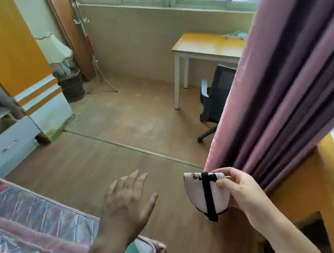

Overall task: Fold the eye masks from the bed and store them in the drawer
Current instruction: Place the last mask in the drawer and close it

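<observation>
A pink eye mask (198, 196) folded in half, with a black elastic strap across it, is pinched in my right hand (243, 193) at the lower right, above the wooden floor. My left hand (128, 202) hovers beside it to the left, empty, fingers spread. The bed (23, 229) with a pink floral quilt fills the lower left. A white nightstand with a drawer (6, 146) pulled partly out stands at the far left beyond the bed.
A purple curtain (287, 82) hangs at the right, close to my right hand. A desk (199, 47) and a black office chair (217, 99) stand near the window. A lamp (53, 46), a dark bin (71, 87) and a coat stand (90, 44) are at the back left.
</observation>
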